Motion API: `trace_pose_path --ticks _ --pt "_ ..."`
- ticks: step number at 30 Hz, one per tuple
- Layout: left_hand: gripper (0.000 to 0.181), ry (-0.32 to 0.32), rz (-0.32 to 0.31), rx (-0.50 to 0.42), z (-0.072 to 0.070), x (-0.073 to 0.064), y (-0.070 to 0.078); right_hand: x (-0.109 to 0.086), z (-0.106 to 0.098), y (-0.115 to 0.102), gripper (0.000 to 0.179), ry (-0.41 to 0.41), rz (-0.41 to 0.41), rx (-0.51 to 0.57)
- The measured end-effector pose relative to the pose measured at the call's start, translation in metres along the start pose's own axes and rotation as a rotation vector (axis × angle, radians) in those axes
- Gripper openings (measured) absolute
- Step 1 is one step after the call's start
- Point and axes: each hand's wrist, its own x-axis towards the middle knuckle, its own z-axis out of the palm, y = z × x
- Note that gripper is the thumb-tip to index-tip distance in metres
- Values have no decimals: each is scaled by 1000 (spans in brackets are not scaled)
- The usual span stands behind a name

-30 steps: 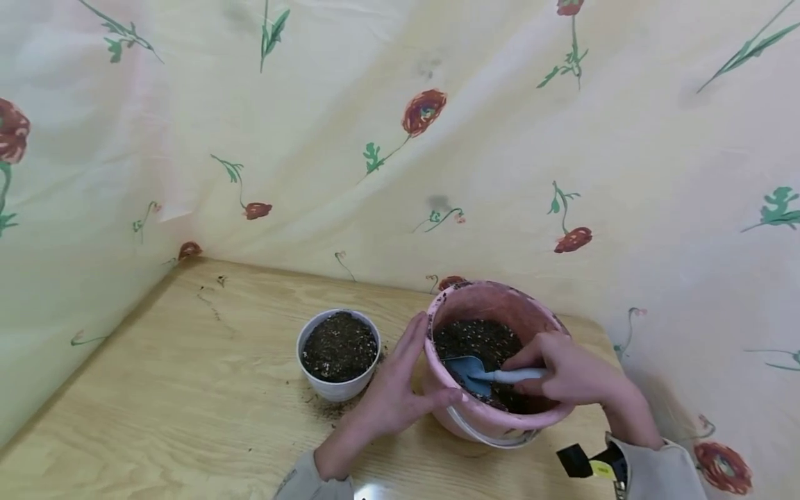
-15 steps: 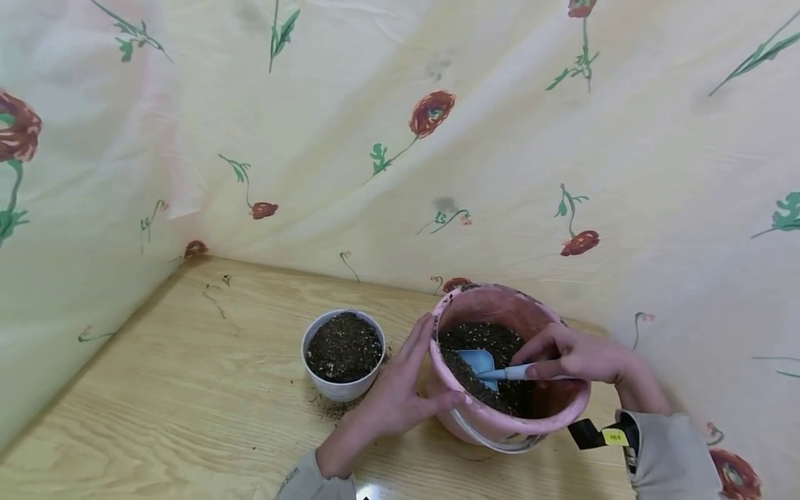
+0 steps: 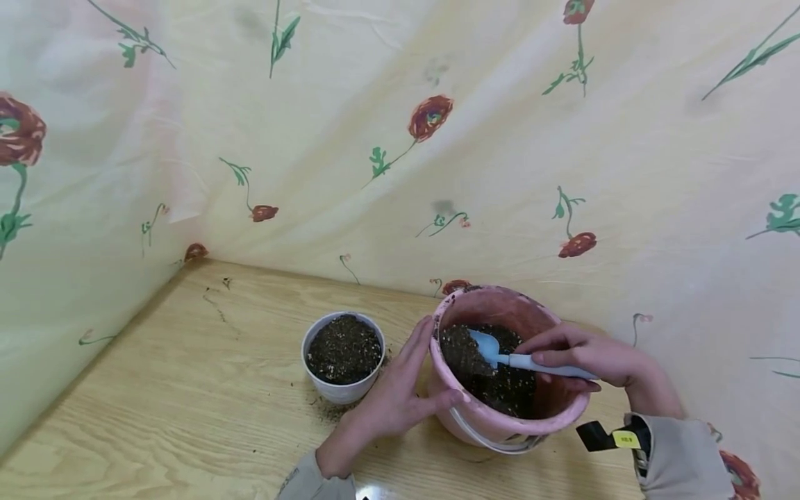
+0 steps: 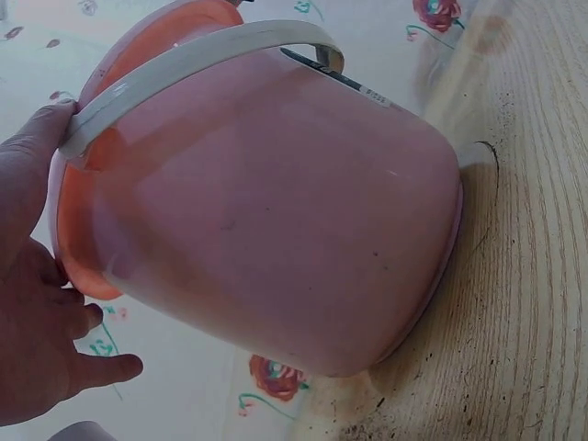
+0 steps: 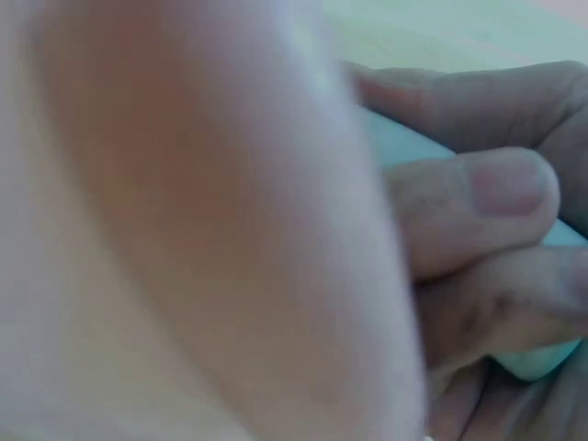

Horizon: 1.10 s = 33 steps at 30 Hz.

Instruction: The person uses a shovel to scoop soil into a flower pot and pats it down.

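In the head view my right hand (image 3: 581, 355) holds the pale handle of a small blue trowel (image 3: 487, 347) inside a pink bucket (image 3: 519, 420). Dark potting soil (image 3: 509, 389) lies in the bucket, and a clump of it covers the blade's left part. On the bucket's left rim rests my left hand (image 3: 394, 396), fingers mostly straight and thumb apart at the front. In the left wrist view, the left thumb touches the rim beside the bucket's pale carrying handle (image 4: 202, 60). Fingers curl round the trowel handle (image 5: 404, 142) in the right wrist view; the bucket's blurred rim hides much there.
A small white pot (image 3: 340, 394) filled with soil stands left of the bucket, close to my left forearm. Loose soil crumbs lie around its base on the wooden table (image 3: 187, 389). A flower-printed cloth (image 3: 325, 139) hangs behind and at the sides.
The trowel blade has tilted and come up from the soil, with a clump on it. My right hand has shifted right and turned. The left hand stays on the rim.
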Motion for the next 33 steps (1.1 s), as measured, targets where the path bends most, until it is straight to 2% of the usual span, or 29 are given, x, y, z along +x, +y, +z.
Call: trace_pose_path --ticks 3,11,16,24,27,30,33 --pt "101 -4 6 3 0 0 0 -8 0 0 32 23 -19 46" --pt "100 5 11 -7 -1 -1 -1 -20 3 3 36 18 -103 181" --pt "100 10 5 -33 -2 -1 -2 -23 14 8 38 96 -175 222" --pt "100 0 5 -39 0 -1 0 -30 42 8 46 189 -263 457" --pt "99 5 14 -30 1 0 0 -32 50 5 48 231 -273 520" --pt "99 5 12 -28 2 0 -1 -35 59 2 48 277 -245 568" --pt "99 6 4 -30 2 0 -1 -36 69 -2 48 283 -224 613"
